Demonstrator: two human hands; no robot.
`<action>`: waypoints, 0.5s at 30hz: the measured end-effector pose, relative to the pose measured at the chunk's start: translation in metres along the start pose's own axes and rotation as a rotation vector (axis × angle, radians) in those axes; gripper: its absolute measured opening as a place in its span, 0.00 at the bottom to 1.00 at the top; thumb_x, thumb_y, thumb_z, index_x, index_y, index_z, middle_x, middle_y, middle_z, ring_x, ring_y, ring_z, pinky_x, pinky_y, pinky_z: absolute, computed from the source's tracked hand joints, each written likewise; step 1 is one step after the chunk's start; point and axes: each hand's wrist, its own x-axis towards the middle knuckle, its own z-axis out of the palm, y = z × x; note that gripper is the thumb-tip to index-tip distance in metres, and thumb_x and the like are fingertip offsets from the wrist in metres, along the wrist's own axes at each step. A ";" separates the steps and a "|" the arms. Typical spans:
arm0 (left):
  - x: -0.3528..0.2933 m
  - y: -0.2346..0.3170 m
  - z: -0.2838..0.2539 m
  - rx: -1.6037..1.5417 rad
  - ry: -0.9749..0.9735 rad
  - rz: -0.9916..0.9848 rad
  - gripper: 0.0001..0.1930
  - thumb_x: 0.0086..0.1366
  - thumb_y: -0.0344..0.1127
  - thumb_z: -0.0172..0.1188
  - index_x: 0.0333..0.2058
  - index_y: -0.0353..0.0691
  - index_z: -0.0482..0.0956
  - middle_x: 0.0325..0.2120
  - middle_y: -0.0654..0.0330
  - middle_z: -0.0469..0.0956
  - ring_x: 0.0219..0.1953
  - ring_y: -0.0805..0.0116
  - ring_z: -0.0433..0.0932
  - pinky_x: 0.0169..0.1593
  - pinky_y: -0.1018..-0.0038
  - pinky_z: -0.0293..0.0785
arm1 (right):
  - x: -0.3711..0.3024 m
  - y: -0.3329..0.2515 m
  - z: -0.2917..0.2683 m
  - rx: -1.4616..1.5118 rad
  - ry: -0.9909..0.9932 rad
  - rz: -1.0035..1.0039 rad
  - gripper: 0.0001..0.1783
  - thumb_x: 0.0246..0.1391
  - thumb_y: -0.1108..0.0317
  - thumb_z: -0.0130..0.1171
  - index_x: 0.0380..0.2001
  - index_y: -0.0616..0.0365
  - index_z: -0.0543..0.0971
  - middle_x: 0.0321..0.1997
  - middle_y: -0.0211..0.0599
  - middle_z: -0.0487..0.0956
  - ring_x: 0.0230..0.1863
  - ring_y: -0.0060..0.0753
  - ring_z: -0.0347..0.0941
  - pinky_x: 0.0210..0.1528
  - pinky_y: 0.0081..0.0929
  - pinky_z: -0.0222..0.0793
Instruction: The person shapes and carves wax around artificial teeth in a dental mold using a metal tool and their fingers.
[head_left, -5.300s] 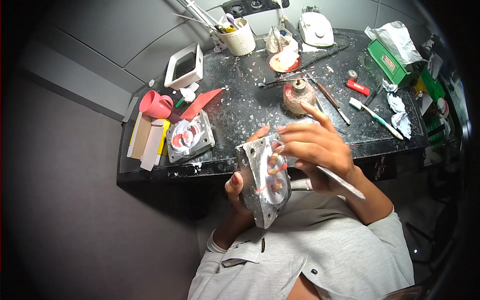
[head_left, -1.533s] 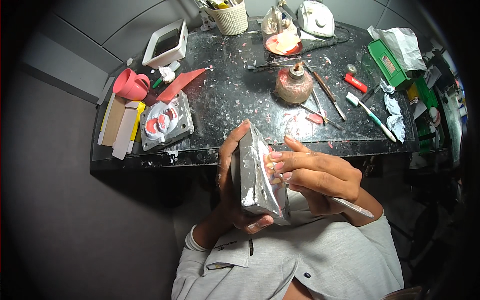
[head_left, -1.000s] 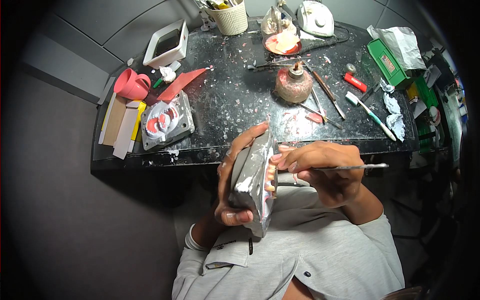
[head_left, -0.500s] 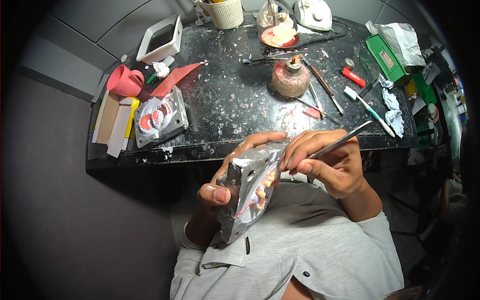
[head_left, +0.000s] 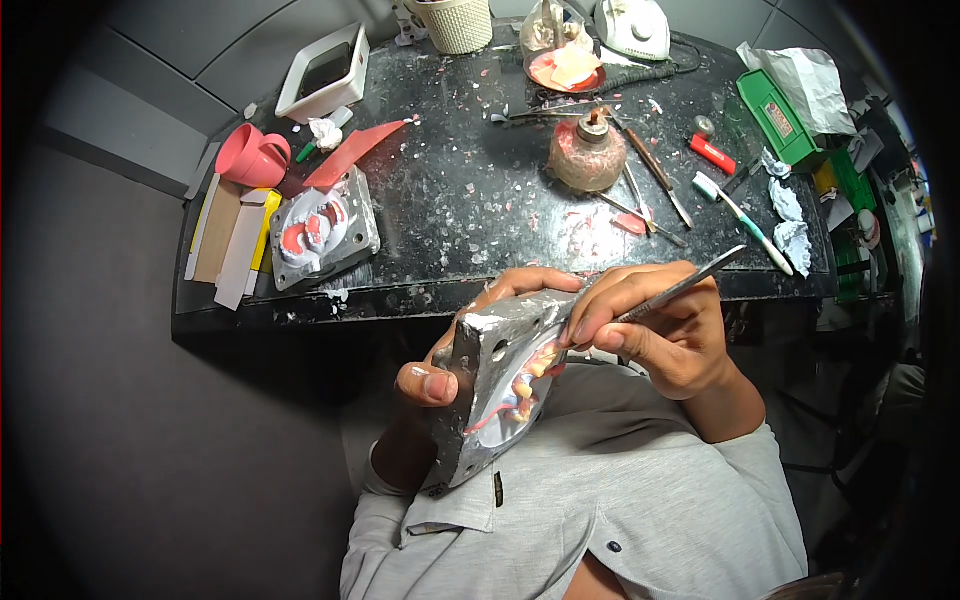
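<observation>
My left hand [head_left: 432, 375] is closed round a grey metal denture flask half [head_left: 462, 400], tilted up on its edge in front of my chest. Set in white plaster inside the flask is a row of yellowish artificial teeth [head_left: 527, 385] with pink wax about them. Between the thumb and fingers of my right hand [head_left: 650, 330] is a slim metal carving tool [head_left: 680, 288]. Its flattened end points up and right; the working end is hidden behind my fingers, close to the upper teeth. On the bench's left lies another flask half [head_left: 322, 240] with red-and-white plaster.
The black bench [head_left: 430, 200] is strewn with wax crumbs. On it stand a spirit burner [head_left: 588, 158], a pink cup [head_left: 252, 158], a white tray [head_left: 325, 75] and a green box [head_left: 780, 120]. A toothbrush [head_left: 745, 225], red lighter [head_left: 712, 154] and pink wax sheet [head_left: 357, 153] lie about.
The flask in my left hand has shifted very slightly. My right hand keeps its grip on the carving tool near the teeth. Bench items appear shifted a little with the view.
</observation>
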 end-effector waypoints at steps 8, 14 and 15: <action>0.000 -0.001 -0.002 -0.024 0.002 -0.021 0.65 0.31 0.59 0.69 0.65 0.21 0.57 0.47 0.41 0.74 0.44 0.61 0.79 0.44 0.75 0.78 | 0.001 0.001 0.000 -0.029 0.000 -0.009 0.05 0.60 0.78 0.64 0.38 0.69 0.85 0.38 0.46 0.86 0.40 0.32 0.82 0.45 0.28 0.77; 0.000 -0.001 -0.005 -0.016 -0.009 -0.029 0.65 0.31 0.61 0.68 0.65 0.21 0.57 0.47 0.40 0.75 0.45 0.59 0.80 0.47 0.71 0.79 | 0.002 0.001 -0.002 -0.021 -0.026 -0.018 0.05 0.59 0.78 0.64 0.37 0.69 0.85 0.37 0.45 0.86 0.40 0.32 0.82 0.45 0.28 0.77; 0.001 -0.004 -0.008 -0.016 -0.009 -0.029 0.65 0.31 0.61 0.68 0.65 0.21 0.57 0.47 0.40 0.75 0.45 0.59 0.80 0.47 0.71 0.79 | 0.002 0.001 -0.002 -0.013 -0.026 -0.012 0.05 0.59 0.78 0.64 0.37 0.69 0.85 0.36 0.45 0.86 0.40 0.32 0.82 0.45 0.28 0.77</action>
